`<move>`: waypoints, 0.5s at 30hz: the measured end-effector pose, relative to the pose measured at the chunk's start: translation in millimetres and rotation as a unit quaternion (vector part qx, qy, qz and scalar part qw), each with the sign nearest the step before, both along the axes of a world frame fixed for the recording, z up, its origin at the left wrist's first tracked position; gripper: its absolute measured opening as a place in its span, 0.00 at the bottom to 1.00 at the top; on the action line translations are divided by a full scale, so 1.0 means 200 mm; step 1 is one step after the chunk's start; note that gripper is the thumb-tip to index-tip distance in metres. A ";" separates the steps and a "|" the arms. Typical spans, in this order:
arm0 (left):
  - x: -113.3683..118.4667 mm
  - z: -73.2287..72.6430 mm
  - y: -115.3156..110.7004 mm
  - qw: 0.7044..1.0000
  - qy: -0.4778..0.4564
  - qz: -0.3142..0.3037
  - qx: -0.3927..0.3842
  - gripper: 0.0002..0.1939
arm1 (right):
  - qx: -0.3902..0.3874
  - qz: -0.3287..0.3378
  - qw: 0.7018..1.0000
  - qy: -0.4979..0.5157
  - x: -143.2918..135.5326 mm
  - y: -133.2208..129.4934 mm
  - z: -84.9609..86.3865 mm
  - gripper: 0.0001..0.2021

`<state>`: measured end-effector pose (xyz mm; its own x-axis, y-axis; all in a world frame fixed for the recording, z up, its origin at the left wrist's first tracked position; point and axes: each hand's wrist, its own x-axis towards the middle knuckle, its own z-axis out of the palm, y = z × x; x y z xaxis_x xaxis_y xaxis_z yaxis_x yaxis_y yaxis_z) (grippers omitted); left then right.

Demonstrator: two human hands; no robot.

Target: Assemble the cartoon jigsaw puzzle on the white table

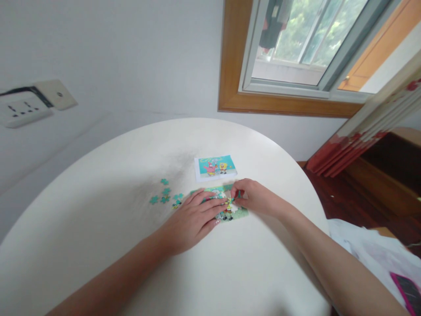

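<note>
A partly assembled jigsaw puzzle (241, 212) with cartoon figures lies flat on the white table. My left hand (194, 218) rests across its left side with fingers stretched out, covering part of the picture. At the puzzle's right side, my right hand (252, 196) pinches a small green puzzle piece (240, 195) over a pale gap. Several loose puzzle pieces (165, 191), mostly green, are scattered left of my left hand. Just behind the puzzle sits a picture card (217, 167) showing a pink and a yellow cartoon character.
The round white table (210, 281) stands against a wall with a wood-framed window (226, 87). On the left wall is a power socket (23, 109). A red and cream curtain (342, 145) hangs at right, and a white plastic bag (371, 250) lies beside the table edge.
</note>
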<state>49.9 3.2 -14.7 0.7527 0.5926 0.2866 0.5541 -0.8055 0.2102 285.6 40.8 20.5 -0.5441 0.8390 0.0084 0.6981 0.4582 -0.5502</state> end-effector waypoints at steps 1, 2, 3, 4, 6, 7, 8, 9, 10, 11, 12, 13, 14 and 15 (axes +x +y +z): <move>0.00 0.00 0.00 1.000 -0.004 -0.002 -0.002 0.20 | -0.018 -0.005 1.000 0.011 0.00 0.00 0.00 0.07; 0.00 0.00 0.00 1.000 -0.005 -0.002 -0.006 0.20 | -0.034 -0.012 0.999 0.022 0.01 0.00 0.00 0.07; 0.00 0.01 0.00 1.000 -0.005 -0.002 -0.009 0.20 | -0.047 -0.019 0.998 0.033 0.01 0.00 0.00 0.06; 0.00 0.01 0.00 1.000 -0.005 -0.002 -0.012 0.20 | -0.054 -0.025 0.997 0.044 0.02 0.01 0.00 0.06; 0.00 0.01 0.00 1.000 -0.008 0.000 -0.019 0.20 | -0.058 -0.030 0.996 0.066 0.03 0.01 0.00 0.05; 0.00 0.02 0.00 1.000 -0.012 0.001 -0.024 0.20 | -0.061 -0.030 0.995 0.076 0.03 0.02 0.00 0.05; -0.01 0.02 0.00 0.999 -0.019 0.002 -0.030 0.20 | -0.065 -0.029 0.994 0.088 0.03 0.02 0.00 0.06; -0.01 0.02 0.00 0.999 -0.028 0.006 -0.036 0.20 | -0.071 -0.028 0.992 0.100 0.02 0.02 -0.01 0.06; -0.01 0.02 0.01 0.998 -0.041 0.013 -0.043 0.19 | -0.077 -0.029 0.990 0.112 0.02 0.02 -0.01 0.06; -0.01 0.01 0.01 0.997 -0.056 0.022 -0.050 0.18 | -0.083 -0.029 0.989 0.123 0.01 0.02 -0.02 0.07; -0.02 0.01 0.01 0.995 -0.073 0.033 -0.056 0.17 | -0.088 -0.030 0.987 0.131 0.01 0.02 -0.03 0.07; -0.02 0.01 0.01 0.993 -0.091 0.044 -0.062 0.16 | -0.091 -0.032 0.986 0.137 0.00 0.02 -0.04 0.07; -0.02 0.01 0.01 0.991 -0.107 0.054 -0.067 0.16 | -0.094 -0.034 0.985 0.141 -0.01 0.01 -0.05 0.08; -0.02 0.01 0.01 0.989 -0.118 0.060 -0.071 0.15 | -0.094 -0.037 0.985 0.141 -0.01 0.01 -0.05 0.09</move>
<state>45.2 6.0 -13.1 0.5972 0.7200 0.3535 0.5657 -0.6905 0.4508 282.8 43.2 10.2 -0.4801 0.8772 -0.0086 0.5325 0.2836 -0.7975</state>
